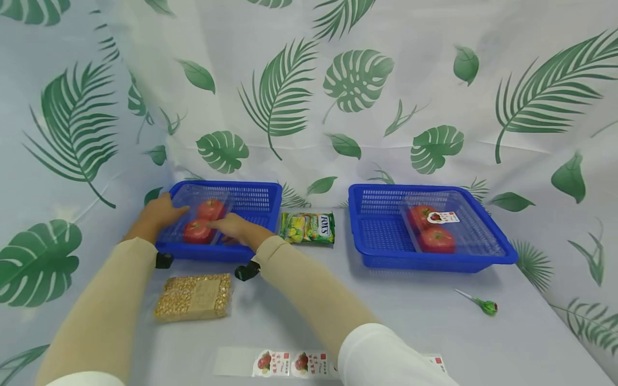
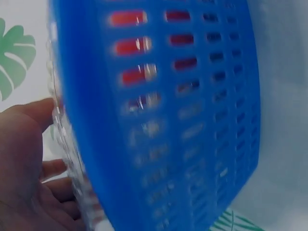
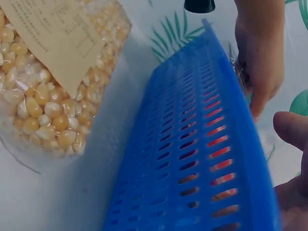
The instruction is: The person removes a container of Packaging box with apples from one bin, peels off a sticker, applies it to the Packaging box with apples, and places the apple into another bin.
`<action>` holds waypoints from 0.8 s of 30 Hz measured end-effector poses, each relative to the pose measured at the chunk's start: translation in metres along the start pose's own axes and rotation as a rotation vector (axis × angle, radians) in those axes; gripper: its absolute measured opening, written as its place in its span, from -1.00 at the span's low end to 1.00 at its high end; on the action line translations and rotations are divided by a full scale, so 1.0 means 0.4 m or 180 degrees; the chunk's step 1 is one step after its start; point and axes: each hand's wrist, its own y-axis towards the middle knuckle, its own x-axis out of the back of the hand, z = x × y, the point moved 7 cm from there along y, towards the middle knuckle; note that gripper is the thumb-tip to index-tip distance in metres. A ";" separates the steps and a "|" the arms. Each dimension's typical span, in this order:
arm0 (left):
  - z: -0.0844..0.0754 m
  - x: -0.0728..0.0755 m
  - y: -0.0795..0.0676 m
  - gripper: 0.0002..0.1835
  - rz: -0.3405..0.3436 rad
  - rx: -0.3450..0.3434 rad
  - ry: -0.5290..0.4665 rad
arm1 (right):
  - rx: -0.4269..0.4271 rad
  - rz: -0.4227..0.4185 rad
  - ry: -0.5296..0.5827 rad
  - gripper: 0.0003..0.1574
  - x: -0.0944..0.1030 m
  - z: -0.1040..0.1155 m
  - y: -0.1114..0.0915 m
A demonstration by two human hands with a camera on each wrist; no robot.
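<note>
In the head view, a clear plastic box of apples (image 1: 197, 231) with two red apples sits inside the left blue basket (image 1: 270, 214). My left hand (image 1: 161, 214) grips the box at its left edge; the left wrist view shows thumb and fingers (image 2: 60, 188) at the clear plastic above the rim. Toward the box's right side reaches my right hand (image 1: 236, 228), one finger over the near apple. Its thumb (image 3: 290, 127) stands apart from the fingers in the right wrist view. The basket wall hides part of the contact.
A bag of corn kernels (image 1: 193, 297) lies before the left basket, and a green candy bag (image 1: 307, 228) beside it. The right blue basket (image 1: 359, 236) holds another apple box (image 1: 436, 230). A green-tipped stick (image 1: 485, 305) and a sticker strip (image 1: 236, 362) lie nearer.
</note>
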 end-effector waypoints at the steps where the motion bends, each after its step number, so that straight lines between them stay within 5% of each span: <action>1: -0.004 -0.002 0.004 0.04 0.0001 -0.0012 -0.0028 | -0.0025 0.0019 -0.0016 -0.32 0.000 -0.003 0.001; 7: -0.013 -0.008 0.010 0.00 -0.0015 0.0058 -0.0133 | -0.0163 0.0287 -0.0033 -0.31 -0.001 -0.009 0.012; 12: 0.004 -0.023 0.004 0.02 0.0011 0.0197 -0.0347 | -0.0248 0.0431 0.0347 -0.50 0.005 -0.021 0.017; 24: -0.022 -0.015 0.004 -0.06 0.0224 0.0144 -0.0607 | -0.0177 0.0124 0.0151 -0.34 0.027 -0.017 0.004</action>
